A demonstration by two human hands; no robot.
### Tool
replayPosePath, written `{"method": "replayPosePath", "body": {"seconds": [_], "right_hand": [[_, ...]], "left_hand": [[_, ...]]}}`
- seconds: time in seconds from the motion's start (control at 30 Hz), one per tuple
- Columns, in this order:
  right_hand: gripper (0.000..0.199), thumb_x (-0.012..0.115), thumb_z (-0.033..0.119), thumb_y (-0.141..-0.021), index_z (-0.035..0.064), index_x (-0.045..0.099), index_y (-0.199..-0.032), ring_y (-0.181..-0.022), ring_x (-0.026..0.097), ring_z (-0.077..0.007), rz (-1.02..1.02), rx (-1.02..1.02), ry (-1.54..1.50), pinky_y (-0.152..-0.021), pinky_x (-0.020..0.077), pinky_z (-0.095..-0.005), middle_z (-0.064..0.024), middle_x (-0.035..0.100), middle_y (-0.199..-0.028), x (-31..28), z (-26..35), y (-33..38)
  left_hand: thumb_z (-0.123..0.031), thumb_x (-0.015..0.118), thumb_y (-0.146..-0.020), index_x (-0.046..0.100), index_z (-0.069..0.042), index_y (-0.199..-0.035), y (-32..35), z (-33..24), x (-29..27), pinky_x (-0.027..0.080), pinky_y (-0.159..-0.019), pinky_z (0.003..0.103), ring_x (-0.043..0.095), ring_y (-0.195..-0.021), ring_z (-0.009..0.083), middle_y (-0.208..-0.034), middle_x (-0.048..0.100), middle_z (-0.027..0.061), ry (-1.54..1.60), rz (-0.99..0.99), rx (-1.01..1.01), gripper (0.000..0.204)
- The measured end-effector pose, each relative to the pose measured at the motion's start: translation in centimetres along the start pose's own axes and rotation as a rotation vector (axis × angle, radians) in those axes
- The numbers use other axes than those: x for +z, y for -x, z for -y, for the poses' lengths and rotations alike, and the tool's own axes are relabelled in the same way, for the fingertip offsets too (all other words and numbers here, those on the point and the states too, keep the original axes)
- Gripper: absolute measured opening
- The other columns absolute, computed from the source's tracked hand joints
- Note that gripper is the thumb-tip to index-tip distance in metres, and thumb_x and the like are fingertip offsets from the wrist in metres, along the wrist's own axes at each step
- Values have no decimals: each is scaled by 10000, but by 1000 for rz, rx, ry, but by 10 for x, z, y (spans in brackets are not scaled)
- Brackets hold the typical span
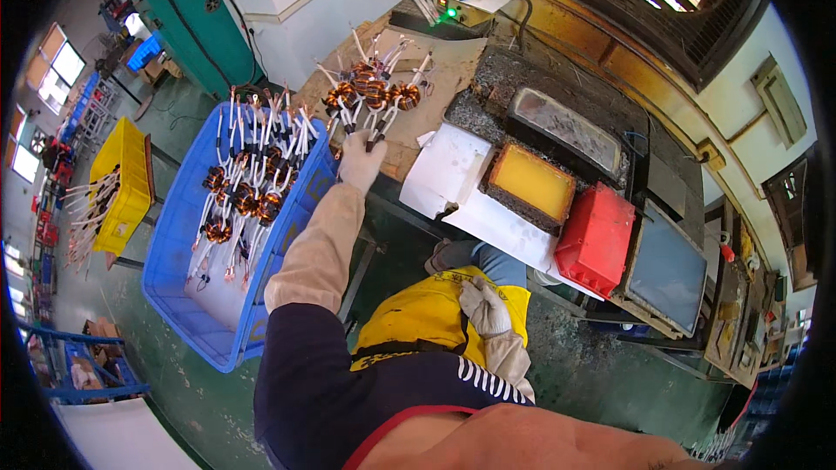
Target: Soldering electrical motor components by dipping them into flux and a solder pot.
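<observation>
My left hand (361, 162), in a pale glove, reaches to the near edge of a cardboard-covered bench. Its fingers close around the black-sleeved white lead wires (376, 132) of a copper-wound toroidal coil (372, 92). More such coils lie beside it in a cluster, their white leads pointing up and outward. Left of my forearm, a blue plastic bin (178, 270) holds several similar coils with long leads. My right hand (485, 307), also gloved, rests on the yellow apron (409, 318) over my lap. Its fingers are loosely apart with nothing in them.
Right of the coils are white sheeting (444, 170), a dark-framed tray of yellow material (533, 184), a long rectangular pot (564, 129) and a red bin (596, 239). A box with a green light (452, 13) stands behind. A yellow bin (124, 183) with wire leads is far left.
</observation>
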State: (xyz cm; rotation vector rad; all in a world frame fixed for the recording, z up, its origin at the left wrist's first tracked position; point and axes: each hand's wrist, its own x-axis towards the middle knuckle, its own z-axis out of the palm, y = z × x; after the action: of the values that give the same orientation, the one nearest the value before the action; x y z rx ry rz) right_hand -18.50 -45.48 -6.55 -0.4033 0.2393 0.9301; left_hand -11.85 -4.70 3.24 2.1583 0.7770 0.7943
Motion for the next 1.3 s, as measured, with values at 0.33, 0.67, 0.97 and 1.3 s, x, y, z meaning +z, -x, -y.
{"method": "replayPosePath", "body": {"seconds": [0.33, 0.67, 0.97, 1.3], "right_hand": [[322, 572, 192, -947, 36, 502, -1220, -1023, 627, -311, -67, 26, -7, -906, 540, -405, -197, 582, -1216, 6, 3, -12], [309, 571, 184, -950, 31, 506, -1210, -1018, 626, -317, -19, 77, -62, -911, 538, -419, -211, 576, -1233, 12, 7, -20], [247, 585, 176, -944, 50, 547, -1153, -1027, 616, -305, -28, 47, -38, -885, 536, -391, -213, 561, -1246, 5, 8, -19], [344, 602, 194, -933, 44, 503, -1226, -1061, 600, -304, -31, 80, -54, -909, 529, -411, -198, 551, -1252, 5, 9, -19]], "left_hand": [[-171, 539, -896, 537, -25, -1121, -54, 44, 9, 451, -941, 470, 583, -1075, 382, -1114, 623, 189, -218, 157, -412, 268], [-264, 468, -920, 402, -119, -1351, 44, 57, -4, 446, -917, 528, 559, -1077, 447, -1195, 582, 246, -246, 307, -428, 460], [-372, 588, -876, 550, -72, -1182, -4, 79, 15, 485, -674, 354, 618, -776, 232, -929, 625, 95, 629, 222, -631, 430], [-328, 626, -888, 618, -38, -912, -45, 89, 21, 502, -570, 380, 614, -665, 221, -778, 629, 86, 1063, 122, -798, 291]]}}
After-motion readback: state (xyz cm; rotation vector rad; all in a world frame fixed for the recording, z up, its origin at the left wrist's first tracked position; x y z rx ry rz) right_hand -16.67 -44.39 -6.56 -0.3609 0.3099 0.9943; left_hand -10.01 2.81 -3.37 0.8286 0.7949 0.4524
